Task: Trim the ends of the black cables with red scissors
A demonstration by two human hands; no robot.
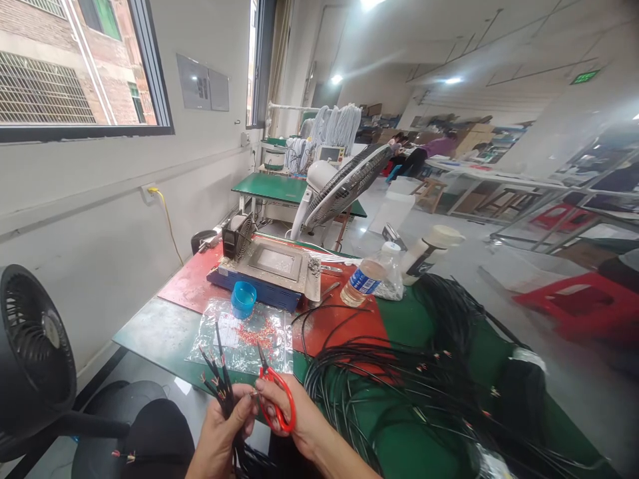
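Observation:
My left hand point(227, 419) is closed around a bundle of black cables point(223, 389), whose stripped ends with thin coloured wires fan upward. In my right hand point(287, 406) is a pair of red-handled scissors point(284, 382), blades pointing up and away. The thumb and finger of that hand meet the left fingertips at a small wire end, too small to make out clearly. Just beyond the hands lies a clear plastic bag point(204, 332) with many red and whitish snippets point(257, 334) on it. A blue cup point(243, 298) stands on the bag's far part.
A blue-sided machine with a metal tray point(272, 263) sits behind the bag. Right of it stand a labelled bottle point(362, 283) and a white bottle point(432, 253). Black cables point(349, 379) cover the table's right side. A black fan point(37, 332) is at left; people point(434, 146) work far back.

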